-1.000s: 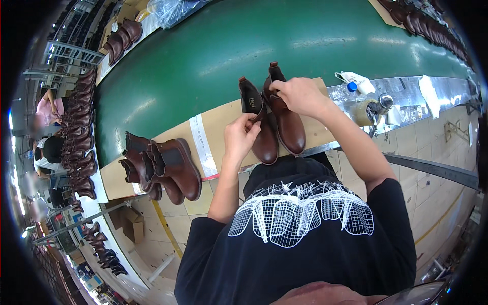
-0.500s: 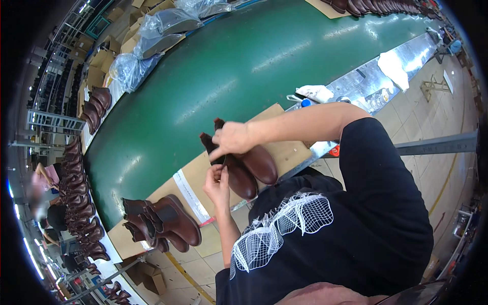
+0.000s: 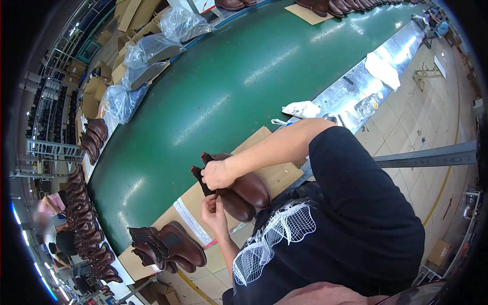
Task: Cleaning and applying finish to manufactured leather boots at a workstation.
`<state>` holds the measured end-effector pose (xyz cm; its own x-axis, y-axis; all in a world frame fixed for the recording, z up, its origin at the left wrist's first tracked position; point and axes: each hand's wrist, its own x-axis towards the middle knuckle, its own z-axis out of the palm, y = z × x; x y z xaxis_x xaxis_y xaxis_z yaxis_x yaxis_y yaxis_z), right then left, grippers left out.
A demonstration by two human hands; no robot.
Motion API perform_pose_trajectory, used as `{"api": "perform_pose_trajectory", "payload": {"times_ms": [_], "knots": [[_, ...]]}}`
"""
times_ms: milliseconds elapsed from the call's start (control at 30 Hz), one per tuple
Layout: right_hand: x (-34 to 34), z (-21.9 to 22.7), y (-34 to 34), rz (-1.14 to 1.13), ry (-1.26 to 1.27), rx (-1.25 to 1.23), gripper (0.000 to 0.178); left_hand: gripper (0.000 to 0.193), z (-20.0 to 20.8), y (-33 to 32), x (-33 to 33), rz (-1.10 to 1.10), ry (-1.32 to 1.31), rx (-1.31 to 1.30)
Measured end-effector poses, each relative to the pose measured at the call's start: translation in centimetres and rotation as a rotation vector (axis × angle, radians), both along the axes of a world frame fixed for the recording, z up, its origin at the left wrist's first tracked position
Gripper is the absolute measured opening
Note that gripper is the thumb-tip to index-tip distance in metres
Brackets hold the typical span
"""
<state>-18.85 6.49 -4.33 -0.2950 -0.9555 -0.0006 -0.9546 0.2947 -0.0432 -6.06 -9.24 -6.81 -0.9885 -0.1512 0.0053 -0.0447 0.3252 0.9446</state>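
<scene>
A pair of dark brown leather ankle boots lies side by side on a cardboard sheet in front of me, toes toward my body. The nearer boot point(image 3: 237, 205) has both my hands at it; the farther boot point(image 3: 253, 189) lies just behind. Over the upper parts of the boots my right hand point(image 3: 218, 174) is closed, fingers curled downward, hiding what it grips. My left hand point(image 3: 214, 212) pinches with its fingertips at the nearer boot's side, close below the right hand. Whatever lies in that pinch is too small to make out. Reddish tabs show at the boot tops.
More brown boots point(image 3: 178, 246) stand on the cardboard point(image 3: 269, 141) at the left. The green conveyor belt point(image 3: 213, 109) curves beyond. On the metal ledge point(image 3: 335, 96) at right lie a white cloth and a clear bottle point(image 3: 367, 105). Rows of boots point(image 3: 84, 218) line the far left, near other people.
The view has shifted, so the boots appear lower. My right hand's fingers, stretched out before, are now curled in at the boot. My left hand keeps its pinch beside it.
</scene>
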Motion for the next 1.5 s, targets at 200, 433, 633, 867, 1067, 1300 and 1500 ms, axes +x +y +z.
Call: {"api": "perform_pose_trajectory", "payload": {"times_ms": [200,433,633,867,1067,1300,1500], "knots": [[-0.4,1.0,-1.0,0.005,-0.011,0.132,0.015,0.026,0.2,-0.3,0.0,-0.019,-0.031,0.033],[0.1,2.3,-0.5,0.066,0.019,0.097,0.015,0.041,2.7,-1.9,1.8,0.02,0.011,0.054],[1.5,5.2,0.3,-0.073,0.053,0.071,0.014,0.031,3.4,-6.5,3.3,0.234,0.223,0.097],[2.4,9.9,0.5,-0.298,-0.009,-0.079,0.013,0.045,10.7,-8.1,4.1,0.038,0.153,0.674],[4.4,7.2,-0.3,-0.492,-0.169,-0.186,0.013,0.073,20.1,-1.8,3.7,-0.945,0.096,1.098],[5.0,0.1,0.3,-0.611,-0.264,-0.211,0.011,0.114,27.8,5.7,6.7,-1.423,-0.251,1.671],[4.6,0.4,0.9,-0.65,-0.312,-0.213,0.017,0.115,29.6,6.1,6.1,-1.511,-0.107,1.879]]}}
